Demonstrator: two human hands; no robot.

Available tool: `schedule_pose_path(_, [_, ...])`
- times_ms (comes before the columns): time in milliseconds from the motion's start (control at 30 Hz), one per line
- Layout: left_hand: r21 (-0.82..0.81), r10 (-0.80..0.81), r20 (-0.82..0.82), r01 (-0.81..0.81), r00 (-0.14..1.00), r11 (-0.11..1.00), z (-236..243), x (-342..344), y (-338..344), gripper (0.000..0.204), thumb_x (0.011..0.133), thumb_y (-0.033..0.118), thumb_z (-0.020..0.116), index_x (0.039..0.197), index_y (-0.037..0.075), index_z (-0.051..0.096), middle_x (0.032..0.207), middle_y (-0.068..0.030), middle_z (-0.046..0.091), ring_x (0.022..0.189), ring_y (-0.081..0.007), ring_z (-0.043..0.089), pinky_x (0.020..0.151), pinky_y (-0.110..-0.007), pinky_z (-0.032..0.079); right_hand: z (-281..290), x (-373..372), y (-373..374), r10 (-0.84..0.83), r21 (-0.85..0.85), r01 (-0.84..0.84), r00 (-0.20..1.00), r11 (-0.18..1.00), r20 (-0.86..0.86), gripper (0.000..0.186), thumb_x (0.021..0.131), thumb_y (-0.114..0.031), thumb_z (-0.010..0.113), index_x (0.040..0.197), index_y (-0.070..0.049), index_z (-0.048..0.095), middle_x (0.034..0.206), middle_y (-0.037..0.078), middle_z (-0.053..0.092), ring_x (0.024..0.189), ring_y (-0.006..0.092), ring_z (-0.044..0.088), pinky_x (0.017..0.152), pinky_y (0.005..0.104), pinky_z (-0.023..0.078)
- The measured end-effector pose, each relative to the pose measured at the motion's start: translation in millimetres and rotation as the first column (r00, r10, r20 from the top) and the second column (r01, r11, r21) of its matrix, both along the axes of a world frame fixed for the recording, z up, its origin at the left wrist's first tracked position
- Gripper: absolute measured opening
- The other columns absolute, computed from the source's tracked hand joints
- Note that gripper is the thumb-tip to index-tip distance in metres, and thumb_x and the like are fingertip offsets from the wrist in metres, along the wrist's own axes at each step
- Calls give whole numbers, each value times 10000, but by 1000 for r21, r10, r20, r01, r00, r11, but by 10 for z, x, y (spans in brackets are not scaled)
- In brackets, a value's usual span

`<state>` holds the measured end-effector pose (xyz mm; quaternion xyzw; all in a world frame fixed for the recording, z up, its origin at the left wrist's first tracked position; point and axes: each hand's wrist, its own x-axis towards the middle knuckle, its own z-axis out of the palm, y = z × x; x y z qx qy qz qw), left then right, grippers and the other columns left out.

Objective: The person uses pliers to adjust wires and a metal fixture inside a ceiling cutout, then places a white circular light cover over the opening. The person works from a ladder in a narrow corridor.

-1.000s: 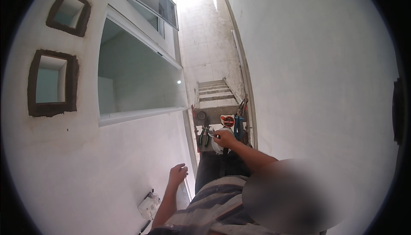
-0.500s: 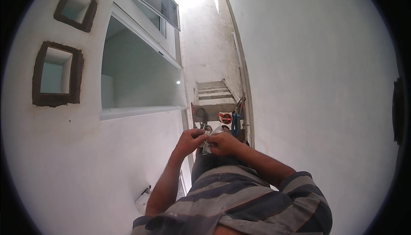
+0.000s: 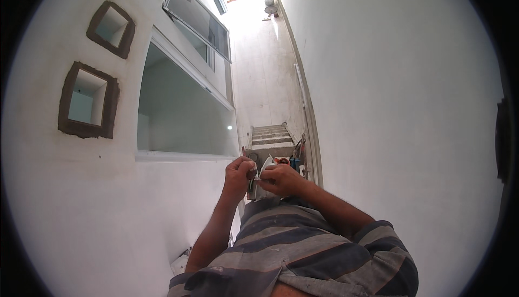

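Observation:
Close in front of my striped shirt, my right hand [image 3: 281,180] grips a thin white curved piece [image 3: 268,162]. Its kind I cannot tell, since the fingers cover much of it. My left hand [image 3: 238,178] is closed in a pinch just beside it, with a small whitish bit at the fingertips that is too small to name. Just beyond both hands lies the top of a stepladder [image 3: 268,151]. On it are an orange, black and white round thing [image 3: 283,160], partly hidden by my right hand, and a blue-handled tool [image 3: 294,162].
A white wall [image 3: 400,124] rises on my right. On the left wall are a large window [image 3: 186,102], a tilted-open window pane [image 3: 200,18] and square openings with dark rough borders [image 3: 65,102]. Far below runs a narrow pale floor [image 3: 251,81]. A fan-like object [image 3: 270,9] stands at its far end.
My hands have moved slightly apart, and the white piece is now tipped more upright. The view has tilted, so the walls and ladder sit lower in it.

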<state>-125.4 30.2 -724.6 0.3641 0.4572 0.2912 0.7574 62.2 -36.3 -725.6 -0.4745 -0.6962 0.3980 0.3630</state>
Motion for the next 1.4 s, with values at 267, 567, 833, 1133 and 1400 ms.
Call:
schedule_pose_path(267, [-46,191,33,-190,981,981,22,256,12,150,916,124,625,781,60,616,742,-1,581,663,-97,530,613,-281,421,104,165,-39,-107,91,98,989,991,99,273,898,-258,697,760,-47,591,710,119,604,636,348,639,599,470,482])
schedule_pose_path(567, [386,-30,-208,110,978,916,573,518,136,139,947,72,650,1034,-18,708,904,-77,706,799,-121,641,735,-289,526,461,530,37,-128,118,126,992,985,4,330,932,-225,680,718,-27,525,623,127,507,540,324,541,545,440,427])
schedule_pose_path(833, [751,-81,-306,293,949,592,925,667,165,296,921,11,670,1216,-10,688,1080,-119,730,883,-158,691,841,-298,550,709,756,120,-42,92,58,984,994,-172,355,1018,-236,580,747,-17,511,617,97,522,550,234,546,556,395,448])
schedule_pose_path(1133, [797,-78,-386,374,919,475,1025,719,219,72,921,41,679,964,-16,667,884,-114,711,754,-157,673,706,-303,531,699,951,221,-192,-127,159,928,979,-319,338,1044,-273,549,817,-29,609,667,11,556,649,97,516,609,312,433])
schedule_pose_path(1400, [811,-117,-449,459,886,363,1084,789,283,90,928,64,691,983,1,659,815,-118,695,711,-183,680,678,-311,535,779,1084,130,-225,-128,197,938,972,-265,379,1037,-301,563,818,5,606,658,75,560,621,149,516,616,338,442])
